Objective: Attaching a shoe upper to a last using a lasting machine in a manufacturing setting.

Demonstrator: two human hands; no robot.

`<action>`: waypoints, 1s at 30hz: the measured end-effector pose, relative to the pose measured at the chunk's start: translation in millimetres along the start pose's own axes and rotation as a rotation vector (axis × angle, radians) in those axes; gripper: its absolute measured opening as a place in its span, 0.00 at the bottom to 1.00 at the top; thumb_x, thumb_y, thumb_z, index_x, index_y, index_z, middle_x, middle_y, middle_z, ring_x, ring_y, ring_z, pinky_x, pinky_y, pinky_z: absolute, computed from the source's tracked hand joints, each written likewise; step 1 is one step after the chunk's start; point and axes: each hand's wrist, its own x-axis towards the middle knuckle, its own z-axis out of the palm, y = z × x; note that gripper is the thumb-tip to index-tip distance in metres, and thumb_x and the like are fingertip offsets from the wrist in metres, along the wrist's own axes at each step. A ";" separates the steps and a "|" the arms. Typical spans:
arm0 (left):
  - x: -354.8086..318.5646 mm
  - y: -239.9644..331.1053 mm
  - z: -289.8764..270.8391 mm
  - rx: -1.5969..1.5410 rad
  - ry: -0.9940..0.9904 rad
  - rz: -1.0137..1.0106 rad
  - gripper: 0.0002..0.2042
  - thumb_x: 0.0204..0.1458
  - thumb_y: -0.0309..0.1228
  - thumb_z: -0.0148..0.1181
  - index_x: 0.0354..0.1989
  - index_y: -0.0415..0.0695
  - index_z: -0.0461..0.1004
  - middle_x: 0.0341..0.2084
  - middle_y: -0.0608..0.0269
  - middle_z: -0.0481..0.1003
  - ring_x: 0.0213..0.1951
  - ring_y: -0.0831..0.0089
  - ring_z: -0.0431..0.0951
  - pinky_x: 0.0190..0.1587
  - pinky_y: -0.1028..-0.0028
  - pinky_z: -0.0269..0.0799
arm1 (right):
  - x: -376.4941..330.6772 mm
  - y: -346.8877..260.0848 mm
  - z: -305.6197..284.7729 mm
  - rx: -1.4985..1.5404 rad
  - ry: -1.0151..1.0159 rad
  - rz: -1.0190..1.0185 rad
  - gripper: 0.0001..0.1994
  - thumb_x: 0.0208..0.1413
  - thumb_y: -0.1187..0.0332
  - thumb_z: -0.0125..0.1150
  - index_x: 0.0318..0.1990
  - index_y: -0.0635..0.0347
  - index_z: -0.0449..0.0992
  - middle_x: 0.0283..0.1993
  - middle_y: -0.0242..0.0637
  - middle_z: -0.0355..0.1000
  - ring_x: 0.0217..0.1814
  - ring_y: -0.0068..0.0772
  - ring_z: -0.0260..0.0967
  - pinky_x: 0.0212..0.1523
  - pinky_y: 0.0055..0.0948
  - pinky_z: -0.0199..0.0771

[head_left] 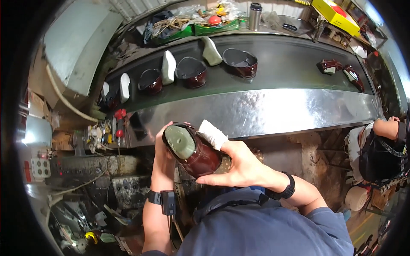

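A glossy dark red shoe upper [205, 161] sits over a green shoe last [180, 141], tilted in front of my body. My left hand [161, 155] grips its left side, most of its fingers hidden behind it. My right hand [243, 165] curves around the right side, its thumb low against the red surface. A white cloth-like wrap [212, 134] covers fingers of this hand and touches the upper's edge. Beyond both hands, several dark red uppers with black linings [241, 70] stand on the dark belt [284, 64], alternating with pale sole-shaped pieces [169, 67].
Between me and the belt runs a shiny metal ledge [239, 113]. Dark red shoes [353, 79] lie at the belt's right end. A red-handled tool [120, 123] rests at left. Behind stand a steel flask [255, 17] and a yellow box [335, 19]. Another person [382, 149] sits at right.
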 end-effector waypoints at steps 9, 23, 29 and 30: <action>112.6 2.4 20.9 -0.006 0.248 0.039 0.18 0.62 0.40 0.51 0.41 0.35 0.77 0.37 0.50 0.81 0.41 0.57 0.81 0.52 0.60 0.75 | 19.2 42.2 -52.2 -0.076 0.191 0.368 0.32 0.42 0.56 0.81 0.45 0.74 0.73 0.37 0.52 0.78 0.39 0.46 0.80 0.41 0.38 0.79; 132.9 -86.0 30.1 0.598 -0.022 -0.046 0.20 0.65 0.33 0.59 0.60 0.32 0.70 0.52 0.49 0.77 0.52 0.65 0.80 0.57 0.69 0.75 | -56.7 158.9 -233.1 0.949 0.822 0.567 0.24 0.59 0.52 0.65 0.59 0.53 0.74 0.56 0.39 0.76 0.58 0.38 0.73 0.58 0.51 0.75; 104.9 -71.2 -48.3 0.568 0.257 -0.105 0.20 0.63 0.33 0.61 0.58 0.32 0.70 0.47 0.52 0.78 0.47 0.64 0.81 0.56 0.69 0.76 | -18.5 255.5 -388.0 0.745 1.418 0.289 0.31 0.56 0.48 0.71 0.60 0.57 0.70 0.52 0.44 0.74 0.61 0.42 0.67 0.61 0.53 0.70; 116.6 -88.4 -47.7 0.561 0.197 -0.133 0.20 0.63 0.33 0.61 0.58 0.34 0.70 0.47 0.52 0.78 0.47 0.64 0.81 0.54 0.67 0.76 | -48.5 285.9 -424.3 0.650 1.545 0.335 0.33 0.55 0.49 0.72 0.60 0.62 0.69 0.52 0.49 0.72 0.59 0.45 0.68 0.57 0.53 0.73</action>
